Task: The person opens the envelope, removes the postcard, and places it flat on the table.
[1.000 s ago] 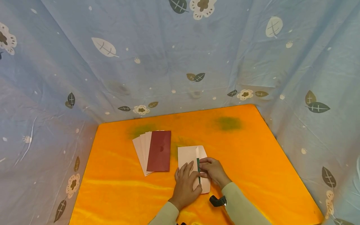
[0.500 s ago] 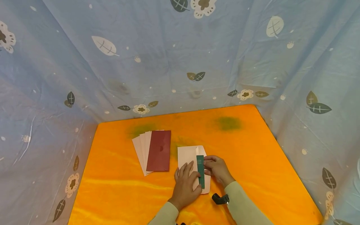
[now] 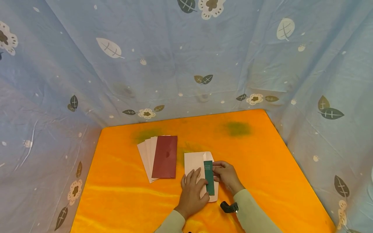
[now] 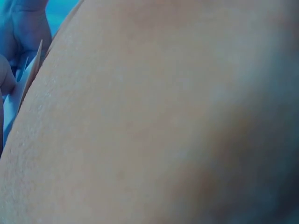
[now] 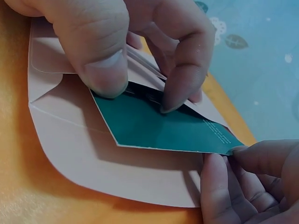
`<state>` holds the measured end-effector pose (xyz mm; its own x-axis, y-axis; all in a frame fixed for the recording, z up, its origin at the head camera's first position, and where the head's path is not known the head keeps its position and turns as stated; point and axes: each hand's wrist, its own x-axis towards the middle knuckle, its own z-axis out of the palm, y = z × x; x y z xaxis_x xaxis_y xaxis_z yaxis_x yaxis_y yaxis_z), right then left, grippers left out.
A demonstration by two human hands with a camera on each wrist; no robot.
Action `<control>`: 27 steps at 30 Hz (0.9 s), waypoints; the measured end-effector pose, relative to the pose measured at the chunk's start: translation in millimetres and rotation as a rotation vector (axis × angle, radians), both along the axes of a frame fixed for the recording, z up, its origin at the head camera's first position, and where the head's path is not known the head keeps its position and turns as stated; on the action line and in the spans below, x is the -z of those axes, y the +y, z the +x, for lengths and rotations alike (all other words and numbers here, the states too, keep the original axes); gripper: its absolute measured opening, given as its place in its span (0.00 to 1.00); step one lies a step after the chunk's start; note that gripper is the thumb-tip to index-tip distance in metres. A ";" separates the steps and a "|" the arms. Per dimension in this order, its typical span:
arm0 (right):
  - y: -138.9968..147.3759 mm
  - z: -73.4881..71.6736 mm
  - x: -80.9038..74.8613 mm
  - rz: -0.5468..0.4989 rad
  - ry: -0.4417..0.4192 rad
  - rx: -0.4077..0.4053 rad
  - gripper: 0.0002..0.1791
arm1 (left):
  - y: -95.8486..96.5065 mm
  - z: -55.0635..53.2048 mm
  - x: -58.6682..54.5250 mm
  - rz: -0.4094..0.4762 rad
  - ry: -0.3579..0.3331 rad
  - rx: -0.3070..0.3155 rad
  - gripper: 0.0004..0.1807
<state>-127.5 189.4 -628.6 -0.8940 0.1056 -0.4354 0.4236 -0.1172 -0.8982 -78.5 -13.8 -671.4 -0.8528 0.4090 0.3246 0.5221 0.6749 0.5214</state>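
A pale pink envelope [image 3: 192, 159] lies on the orange cloth with its flap spread out to the right. A green card [image 3: 209, 173] with white printed lines stands partly out of the envelope's mouth. My left hand [image 3: 191, 192] rests on the envelope. In the right wrist view, its thumb and a bent finger touch the card [image 5: 154, 130] at the opening. My right hand [image 3: 228, 177] pinches the card's outer edge between thumb and forefinger, over the flap [image 5: 126, 179]. The left wrist view is mostly filled by blurred skin; the card is hidden there.
Left of the envelope, a dark red envelope [image 3: 165, 157] lies on several fanned pale envelopes [image 3: 143, 155]. An orange cloth [image 3: 125, 204] covers the table. Blue patterned curtains [image 3: 169, 64] hang round the back and sides.
The green card has slid rightward out of the envelope, from a thin strip to a wide band. My right hand has moved slightly right with it. My left hand has stayed put.
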 end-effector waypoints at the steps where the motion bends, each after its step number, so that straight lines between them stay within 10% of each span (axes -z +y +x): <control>1: 0.1 -0.1 -0.2 0.008 0.003 0.002 0.14 | -0.1 0.1 -0.2 0.000 0.000 0.000 0.14; 27: 20.1 -6.2 -4.6 0.084 0.039 0.027 0.14 | 0.8 1.0 1.7 0.001 0.027 -0.015 0.14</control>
